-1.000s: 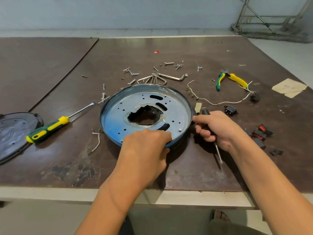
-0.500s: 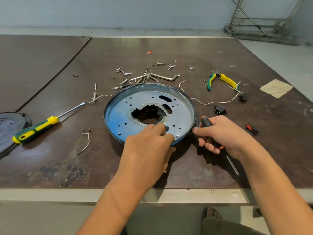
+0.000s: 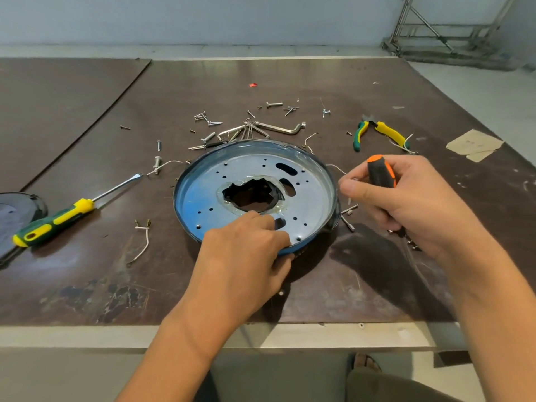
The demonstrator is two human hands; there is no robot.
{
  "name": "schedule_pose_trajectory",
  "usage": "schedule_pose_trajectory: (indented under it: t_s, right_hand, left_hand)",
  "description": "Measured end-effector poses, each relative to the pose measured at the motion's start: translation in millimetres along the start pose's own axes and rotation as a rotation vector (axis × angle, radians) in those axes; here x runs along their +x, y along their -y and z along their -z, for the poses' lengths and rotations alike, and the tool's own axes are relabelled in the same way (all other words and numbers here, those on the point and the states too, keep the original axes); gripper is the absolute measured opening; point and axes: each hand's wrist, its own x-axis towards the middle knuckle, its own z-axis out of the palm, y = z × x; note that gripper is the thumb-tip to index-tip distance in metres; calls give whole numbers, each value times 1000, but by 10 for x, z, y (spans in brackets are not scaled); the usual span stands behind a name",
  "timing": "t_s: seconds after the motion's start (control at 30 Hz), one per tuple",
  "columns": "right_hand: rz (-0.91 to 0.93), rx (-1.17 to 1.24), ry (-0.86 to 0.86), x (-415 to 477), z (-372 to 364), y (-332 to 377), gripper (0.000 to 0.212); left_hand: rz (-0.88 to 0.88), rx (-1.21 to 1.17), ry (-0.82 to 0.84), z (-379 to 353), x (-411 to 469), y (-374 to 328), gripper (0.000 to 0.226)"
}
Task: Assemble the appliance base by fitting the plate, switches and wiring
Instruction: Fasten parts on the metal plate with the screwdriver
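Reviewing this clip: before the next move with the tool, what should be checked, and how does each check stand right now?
1. Steady plate: the left hand grips its near rim. Ok.
2. Tool in hand: the right hand holds the orange-and-black screwdriver. Ok.
3. Screwdriver over a hole: it is held beside the plate, with its tip hidden. Not ok.
4. Screw pinched by the right hand: too small to tell. Cannot tell.
5. Spare screws nearby: they lie loose behind the plate. Ok.
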Motion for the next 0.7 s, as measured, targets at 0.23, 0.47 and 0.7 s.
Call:
schedule_pose_trajectory:
  t_s: [0.23, 0.47, 0.7]
  right_hand:
    - [103, -140, 89, 2, -263, 19, 12]
    - [117, -473, 73, 30, -425, -69, 19]
    - [174, -654, 84, 20, -457, -19, 14]
  left_hand:
    - [-8, -9, -26, -24, -15, 18, 16]
    - [-6, -11, -29, -24, -19, 32, 15]
    - [-9, -29, -49, -27, -25, 43, 16]
